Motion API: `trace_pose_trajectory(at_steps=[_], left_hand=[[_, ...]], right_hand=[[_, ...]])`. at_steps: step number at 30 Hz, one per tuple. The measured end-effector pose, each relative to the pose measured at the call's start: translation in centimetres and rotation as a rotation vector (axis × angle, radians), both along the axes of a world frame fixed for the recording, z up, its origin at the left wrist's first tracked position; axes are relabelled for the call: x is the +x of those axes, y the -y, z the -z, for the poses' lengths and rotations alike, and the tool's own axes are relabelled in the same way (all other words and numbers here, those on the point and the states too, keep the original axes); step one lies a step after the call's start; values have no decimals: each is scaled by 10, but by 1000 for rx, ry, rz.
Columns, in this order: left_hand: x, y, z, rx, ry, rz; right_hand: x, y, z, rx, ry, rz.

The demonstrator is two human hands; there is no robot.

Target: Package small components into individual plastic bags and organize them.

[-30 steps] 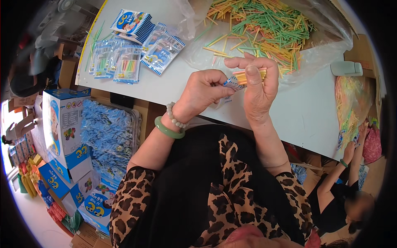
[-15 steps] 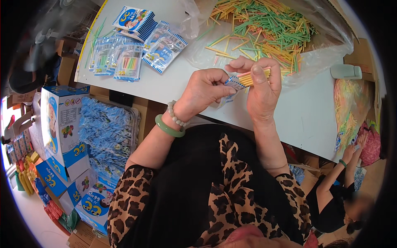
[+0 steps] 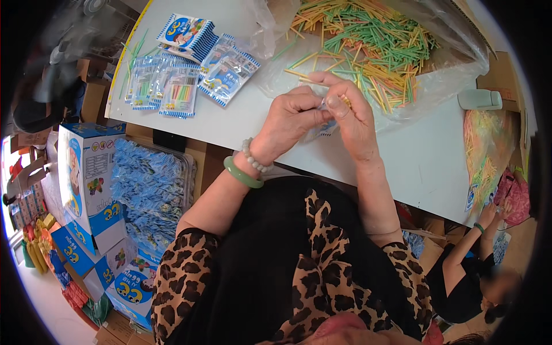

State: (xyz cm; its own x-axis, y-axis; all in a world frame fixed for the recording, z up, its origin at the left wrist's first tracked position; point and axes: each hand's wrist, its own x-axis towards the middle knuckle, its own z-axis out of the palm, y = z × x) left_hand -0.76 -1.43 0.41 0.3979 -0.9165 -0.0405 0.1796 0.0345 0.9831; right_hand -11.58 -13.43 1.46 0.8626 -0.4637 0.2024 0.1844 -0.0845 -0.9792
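Above the near edge of the white table, my two hands meet around a small clear-and-blue packet [image 3: 323, 131]. My left hand [image 3: 292, 123], with a beaded bracelet and a green bangle on its wrist, pinches the packet's edge between thumb and fingers. My right hand [image 3: 355, 121] is curled against the packet's other side, gripping a small bunch of yellow sticks [image 3: 347, 101]. Only the stick ends show; fingers hide the rest and the packet's mouth. Beyond my hands lies a big heap of thin yellow, green and pink sticks [image 3: 379, 43] on clear plastic.
Filled packets [image 3: 178, 95], flatter packets [image 3: 230, 75] and a packet stack [image 3: 185, 35] lie at the table's left. A tub of blue packets [image 3: 146, 190] and printed boxes [image 3: 86, 178] stand below. Right are a pale green bottle [image 3: 480, 99] and another person [image 3: 466, 276].
My right hand has moved left and closed in on my left hand. The yellow sticks, plainly visible before, are now mostly hidden between packet and fingers.
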Motion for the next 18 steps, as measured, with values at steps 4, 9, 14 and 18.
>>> trace_pose_trajectory(at_steps=[4,9,14,18], left_hand=[[9,16,9,-135,-163,-42],[18,17,5,-62,-330,29],[18,13,0,-202,-188,-23],[23,8,-5,-138,-271,-31]], right_hand=[[-2,13,-14,69,-22,84],[-15,22,-11,-20,-145,152],[-12,10,-5,-92,-327,251],[-8,0,6,-182,-282,289]])
